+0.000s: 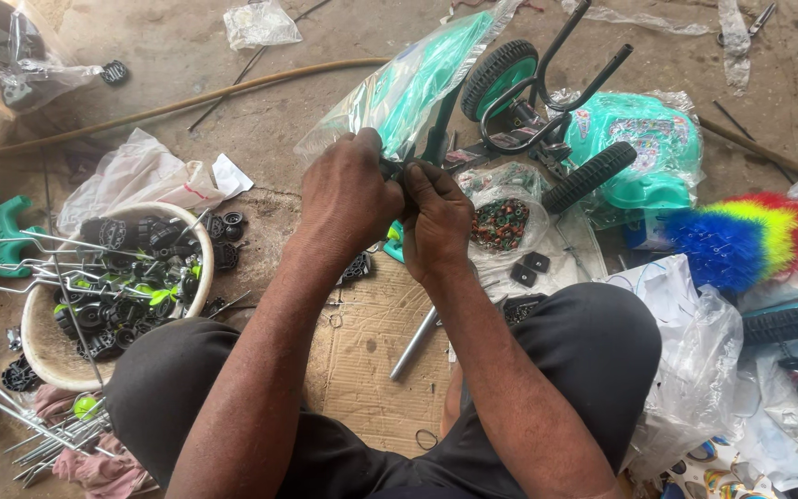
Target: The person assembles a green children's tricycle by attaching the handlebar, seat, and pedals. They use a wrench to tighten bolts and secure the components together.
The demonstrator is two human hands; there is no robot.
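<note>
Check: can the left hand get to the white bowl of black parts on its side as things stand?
Probably yes: the bowl sits open-topped beside the left knee, nothing over it. But the left hand is busy gripping a small black part with the right hand.

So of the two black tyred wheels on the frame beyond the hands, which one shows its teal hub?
The upper wheel, beside the plastic-wrapped teal part, shows its teal hub face-on. The lower wheel, right of the hands, shows only its black ribbed tread.

A small black part (392, 169) sits just above the frame's centre, pinched between the left hand (348, 199) and right hand (436, 217). Fingers hide most of it; its shape cannot be told. It is held above the cardboard.
</note>
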